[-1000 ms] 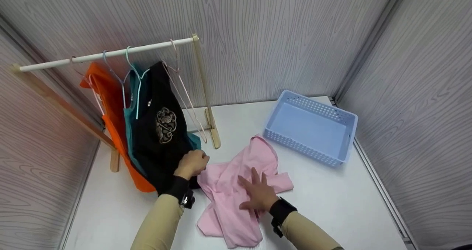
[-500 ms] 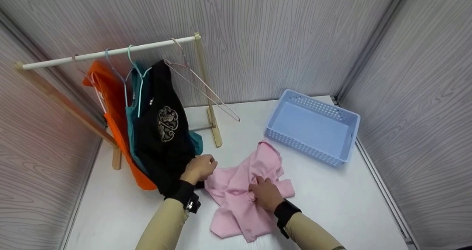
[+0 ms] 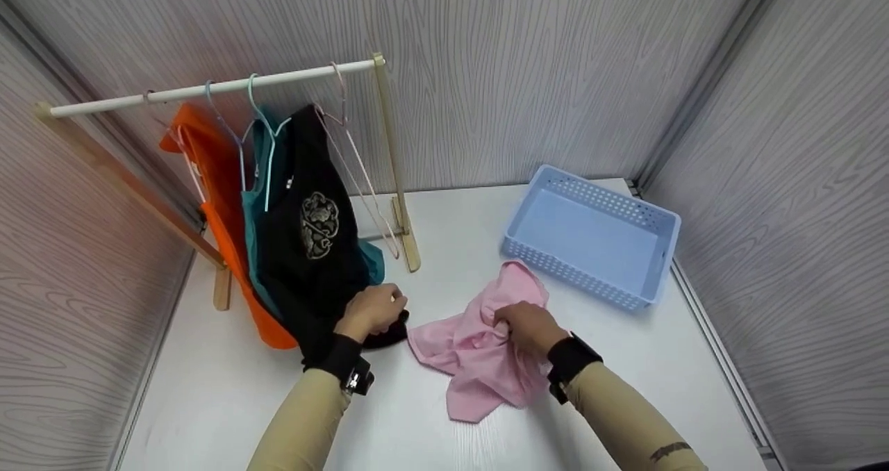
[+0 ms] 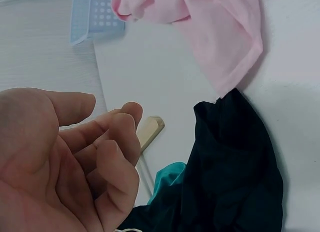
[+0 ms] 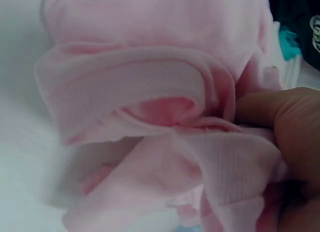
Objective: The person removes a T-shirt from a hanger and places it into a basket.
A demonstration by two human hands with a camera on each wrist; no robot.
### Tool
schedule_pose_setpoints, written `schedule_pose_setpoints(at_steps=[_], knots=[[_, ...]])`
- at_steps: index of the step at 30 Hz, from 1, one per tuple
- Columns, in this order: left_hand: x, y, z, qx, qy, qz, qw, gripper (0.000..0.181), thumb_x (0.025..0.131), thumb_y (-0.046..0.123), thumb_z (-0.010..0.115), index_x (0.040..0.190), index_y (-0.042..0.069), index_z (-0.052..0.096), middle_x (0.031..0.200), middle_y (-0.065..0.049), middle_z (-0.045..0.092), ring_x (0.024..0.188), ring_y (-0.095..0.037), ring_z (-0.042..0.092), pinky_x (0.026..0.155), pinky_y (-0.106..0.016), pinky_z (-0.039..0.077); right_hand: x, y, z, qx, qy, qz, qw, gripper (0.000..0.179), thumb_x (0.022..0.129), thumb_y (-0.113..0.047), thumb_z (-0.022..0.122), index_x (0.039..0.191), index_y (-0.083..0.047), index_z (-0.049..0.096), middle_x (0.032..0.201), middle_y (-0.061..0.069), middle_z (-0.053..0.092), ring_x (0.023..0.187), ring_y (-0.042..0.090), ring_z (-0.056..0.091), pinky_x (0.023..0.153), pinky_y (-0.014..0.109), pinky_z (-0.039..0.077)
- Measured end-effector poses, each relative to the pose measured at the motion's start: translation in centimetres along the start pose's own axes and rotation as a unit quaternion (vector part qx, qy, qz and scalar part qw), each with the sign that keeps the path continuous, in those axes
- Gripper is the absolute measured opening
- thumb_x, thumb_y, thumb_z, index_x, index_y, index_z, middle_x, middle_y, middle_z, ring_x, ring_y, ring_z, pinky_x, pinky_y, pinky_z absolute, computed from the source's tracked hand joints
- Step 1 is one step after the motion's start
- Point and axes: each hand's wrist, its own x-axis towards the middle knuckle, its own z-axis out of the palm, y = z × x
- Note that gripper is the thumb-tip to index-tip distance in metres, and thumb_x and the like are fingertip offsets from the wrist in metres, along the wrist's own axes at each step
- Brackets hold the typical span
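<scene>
My right hand [image 3: 531, 325] grips a bunched fold of a pink shirt [image 3: 479, 370] on the white table. In the right wrist view, its ribbed edge [image 5: 130, 87] curves around a gap, with the thumb pressed into the cloth beside it. My left hand [image 3: 375, 311] is over the lower part of a black garment [image 3: 316, 266] that hangs from the rack. Seen from the left wrist, that hand's fingers [image 4: 117, 167] are loosely curled and hold nothing. The black hem [image 4: 235, 157] lies close to a pink corner.
A small rack with a white rail [image 3: 298, 76] stands at the left. Orange [image 3: 222, 193] and teal [image 3: 375, 259] garments hang there too, with a bare pink hanger [image 3: 362, 164] near the right post. A blue perforated basket [image 3: 580, 279] sits at the back right.
My right hand went from spread fingers to gripping the pink shirt and drew it rightward and up. The bare hanger swung right, then back. My left hand stayed near the black garment.
</scene>
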Motion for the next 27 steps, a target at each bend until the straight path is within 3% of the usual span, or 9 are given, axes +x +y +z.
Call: schedule_pose_setpoints(at_steps=[3,6,8,13,18,22,27], knots=[[0.1,-0.1,-0.1,-0.002,-0.005,-0.001,1.0,0.03,0.099,0.029,0.048,0.113,0.009,0.065,0.064,-0.003,0.059,0.054,-0.015,0.059,0.049,-0.026,0.047,0.2,0.1,-2.4,0.013,0.012,0.024,0.9995,0.027,0.078,-0.001,0.06,0.083,-0.024,0.074,0.083,0.0,0.066,0.077,0.022,0.058,0.077,0.04,0.051],[0.1,-0.4,-0.1,-0.008,-0.009,-0.001,0.9999,0.03,0.099,0.029,0.047,0.113,0.008,0.064,0.064,-0.002,0.059,0.054,-0.015,0.059,0.049,-0.026,0.047,0.4,0.5,-5.0,0.014,0.028,0.023,0.9993,0.032,0.075,0.004,0.058,0.085,-0.02,0.076,0.086,0.002,0.069,0.083,0.024,0.062,0.08,0.04,0.052],[0.1,-0.6,-0.2,-0.013,-0.01,-0.002,0.9999,0.031,0.099,0.029,0.047,0.113,0.008,0.064,0.065,-0.003,0.06,0.055,-0.015,0.059,0.049,-0.025,0.047,0.5,0.8,-6.9,-0.009,0.039,0.001,0.9992,0.036,0.072,0.008,0.055,0.087,-0.015,0.077,0.091,0.005,0.072,0.089,0.027,0.065,0.081,0.043,0.053],[0.0,-1.0,-0.3,-0.024,-0.013,-0.004,0.9996,0.031,0.1,0.029,0.047,0.115,0.008,0.063,0.071,-0.005,0.061,0.057,-0.015,0.06,0.049,-0.025,0.048,0.9,1.3,-12.1,-0.03,0.08,-0.004,0.9963,0.029,0.076,0.004,0.056,0.09,-0.011,0.076,0.102,0.01,0.073,0.1,0.034,0.066,0.086,0.051,0.053],[0.0,-1.4,-0.5,-0.042,-0.019,-0.005,0.9989,0.03,0.101,0.029,0.047,0.115,0.008,0.063,0.077,-0.006,0.063,0.062,-0.017,0.062,0.054,-0.028,0.052,1.5,1.4,-17.6,-0.022,0.126,0.009,0.9917,0.028,0.077,0.003,0.054,0.093,-0.006,0.075,0.104,0.015,0.072,0.1,0.037,0.065,0.086,0.052,0.052],[-0.2,-1.7,-0.6,-0.056,-0.015,-0.004,0.9983,0.027,0.1,0.028,0.048,0.111,0.008,0.064,0.078,-0.006,0.063,0.062,-0.018,0.062,0.055,-0.029,0.053,1.5,1.4,-21.9,-0.008,0.176,0.024,0.9841,0.028,0.078,0.003,0.051,0.094,-0.003,0.074,0.102,0.018,0.071,0.098,0.038,0.064,0.084,0.053,0.05],[-0.5,-2.0,-0.5,-0.067,-0.011,-0.005,0.9977,0.026,0.1,0.028,0.048,0.108,0.009,0.064,0.075,-0.005,0.061,0.06,-0.017,0.061,0.053,-0.027,0.051,1.2,2.7,-26.2,-0.002,0.255,0.051,0.9656,0.032,0.08,0.0,0.047,0.098,-0.001,0.074,0.102,0.023,0.07,0.099,0.043,0.062,0.083,0.055,0.048]])
